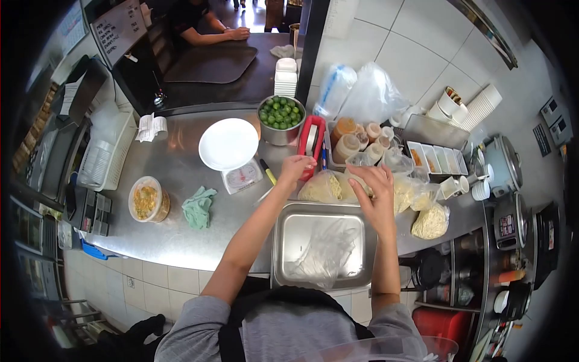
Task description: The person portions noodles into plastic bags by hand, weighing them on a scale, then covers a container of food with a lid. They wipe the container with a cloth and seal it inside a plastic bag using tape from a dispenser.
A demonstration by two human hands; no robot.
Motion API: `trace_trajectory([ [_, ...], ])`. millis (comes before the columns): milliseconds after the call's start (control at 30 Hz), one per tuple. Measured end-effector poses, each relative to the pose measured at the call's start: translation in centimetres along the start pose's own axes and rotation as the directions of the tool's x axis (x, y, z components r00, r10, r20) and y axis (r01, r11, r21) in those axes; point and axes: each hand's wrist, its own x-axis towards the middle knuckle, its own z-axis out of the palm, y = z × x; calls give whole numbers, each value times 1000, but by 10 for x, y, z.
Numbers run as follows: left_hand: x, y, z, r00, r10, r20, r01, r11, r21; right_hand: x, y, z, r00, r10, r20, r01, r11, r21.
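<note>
My left hand [297,168] reaches to the near end of a red tape dispenser [310,142], its fingers closed together; whatever they pinch is too small to name. Over the bags of noodles [322,187], my right hand [375,190] is raised with its fingers apart and nothing visible in it. Below and between both arms, a metal tray [279,241] holds a crumpled clear plastic bag [325,253]. A metal pot of green limes [281,113] stands just left of the dispenser.
A white plate [228,144] rests on a scale [242,176]. Left are a green cloth [199,207] and a tub of food [148,200]. Sauce bottles [347,148] and condiment trays [435,158] stand right. Another person's hand [239,34] rests on the far counter.
</note>
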Motion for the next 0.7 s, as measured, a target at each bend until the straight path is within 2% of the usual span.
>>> trace_trajectory([
  [33, -4, 1, 3, 999, -40, 20, 41, 996, -73, -2, 1, -1, 1000, 29, 7, -29, 1000, 8],
  [133, 2, -19, -1, 997, -77, 26, 75, 996, 50, -6, 2, 0, 999, 35, 1, -35, 999, 16],
  [233, 15, -48, -9, 998, 29, -48, -22, 991, 129, -10, -4, -2, 1000, 31, -3, -31, 999, 21],
  [267, 24, -55, -8, 981, 162, -105, -127, 953, 277, -11, -6, -4, 999, 31, -5, -31, 999, 24],
  [367, 17, -35, -8, 987, 132, -91, -71, 868, 491, -15, -12, -13, 999, 41, -17, -40, 999, 28],
  [467, 10, -21, -2, 952, 285, -110, -125, 693, 710, -16, -18, -15, 999, 36, -36, -34, 999, 35],
  [600, 5, -12, 4, 924, 373, -80, -153, 554, 819, -21, -28, -18, 999, 36, -39, -34, 999, 43],
  [700, 5, -16, 1, 936, 341, -84, -159, 625, 764, -24, -35, -21, 999, 25, -41, -24, 999, 43],
])
